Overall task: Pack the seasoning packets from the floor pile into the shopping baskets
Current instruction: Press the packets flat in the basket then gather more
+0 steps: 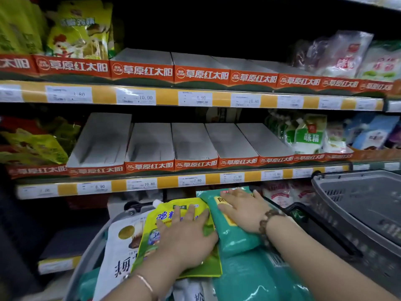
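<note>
Supermarket shelves (195, 98) of mostly bare white display trays (193, 142) rise beyond both grips. The left grip (186, 237) lies flat with fingers spread, pressing a yellow-green spouted pouch (167, 210). The right grip (243, 210), also flat and holding nothing, presses the teal packet (236, 240) alongside. Both packets top a heaped grey basket (86, 257) beneath the grips, and a second basket (358, 192) stands right of the right grip. The packets look soft and slick, probably best pinched at a sealed edge.
</note>
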